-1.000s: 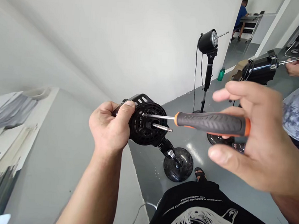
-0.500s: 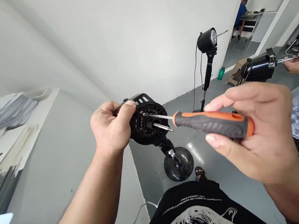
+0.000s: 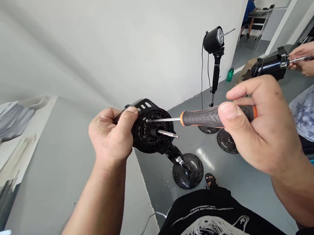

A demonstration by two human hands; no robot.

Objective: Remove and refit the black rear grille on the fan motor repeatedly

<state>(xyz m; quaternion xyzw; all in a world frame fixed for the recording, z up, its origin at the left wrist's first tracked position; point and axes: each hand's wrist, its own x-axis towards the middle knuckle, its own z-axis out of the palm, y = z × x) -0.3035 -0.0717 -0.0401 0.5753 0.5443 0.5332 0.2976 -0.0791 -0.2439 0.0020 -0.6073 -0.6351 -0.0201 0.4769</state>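
Head view: the left hand (image 3: 113, 136) has its fingers clamped on the black fan housing (image 3: 150, 146), left of the metal shaft (image 3: 168, 133); the right hand (image 3: 267, 129) has its fingers around the screwdriver (image 3: 200, 118), whose tip meets the housing's face. Tilting the handle could make the tip slip, nicking the left thumb.

The threaded motor shaft (image 3: 168, 134) juts out just below my screwdriver (image 3: 199, 118), blocking that side; above, I see open air before the wall (image 3: 130, 35).
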